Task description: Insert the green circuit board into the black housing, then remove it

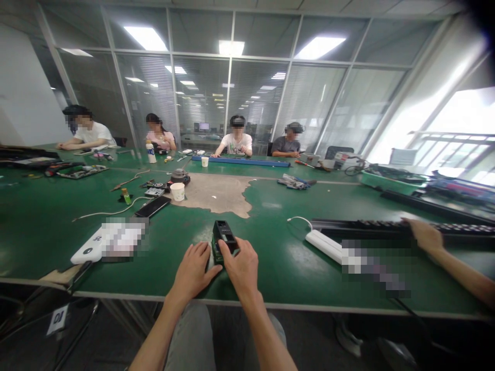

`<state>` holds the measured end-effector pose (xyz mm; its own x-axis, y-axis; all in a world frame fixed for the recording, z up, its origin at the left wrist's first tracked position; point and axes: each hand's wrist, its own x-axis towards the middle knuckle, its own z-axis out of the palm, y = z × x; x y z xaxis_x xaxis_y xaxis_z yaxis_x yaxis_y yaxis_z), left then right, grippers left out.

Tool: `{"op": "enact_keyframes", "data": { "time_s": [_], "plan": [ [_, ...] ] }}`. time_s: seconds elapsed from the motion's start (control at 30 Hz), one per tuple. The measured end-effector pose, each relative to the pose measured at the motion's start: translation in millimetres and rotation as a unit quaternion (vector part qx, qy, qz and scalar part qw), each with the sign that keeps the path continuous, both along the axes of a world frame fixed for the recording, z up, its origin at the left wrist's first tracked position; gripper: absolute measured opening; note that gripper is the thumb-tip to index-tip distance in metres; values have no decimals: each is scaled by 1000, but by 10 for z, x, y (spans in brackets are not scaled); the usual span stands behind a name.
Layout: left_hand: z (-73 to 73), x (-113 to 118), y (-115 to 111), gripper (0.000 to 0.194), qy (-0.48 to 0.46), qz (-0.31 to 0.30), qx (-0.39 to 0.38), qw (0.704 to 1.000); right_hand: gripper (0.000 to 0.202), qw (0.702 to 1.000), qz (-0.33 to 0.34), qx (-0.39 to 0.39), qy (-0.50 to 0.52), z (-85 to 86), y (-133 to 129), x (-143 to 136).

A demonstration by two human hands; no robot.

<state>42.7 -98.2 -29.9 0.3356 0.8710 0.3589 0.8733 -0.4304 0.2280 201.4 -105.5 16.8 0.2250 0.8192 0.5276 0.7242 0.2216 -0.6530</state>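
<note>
A small black box-shaped electronic module [224, 229], with a strip of green circuit board along its left side, stands on the green table in front of me. My right hand [243, 260] grips it from the right, thumb on its near face and fingers behind. My left hand [193, 268] lies on the table just left of the module, fingers stretched out and thumb pointing toward its lower end. Whether that thumb touches the module, I cannot tell. My right hand hides part of its near right side.
A white device [88, 247] and a black phone [153, 207] lie left, near a paper cup [177, 191]. To the right are a white power strip [325, 246] and a co-worker's hand [427, 236] on a long black part [356, 226]. Several people sit across the table.
</note>
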Motion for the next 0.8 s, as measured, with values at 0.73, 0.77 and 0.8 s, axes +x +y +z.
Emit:
{"op": "enact_keyframes", "data": {
  "time_s": [0.73,0.77,0.8],
  "plan": [
    [37,-12,-27,59,12,-7,-13,1000,33,995,-45,-66,-62,35,-51,-207],
    [35,-12,-27,59,11,-7,-14,1000,34,994,-48,-68,-68,32,-47,-212],
    [33,-12,-26,58,9,-7,-15,1000,34,994,-50,-69,-72,29,-46,-217]
  ]
}}
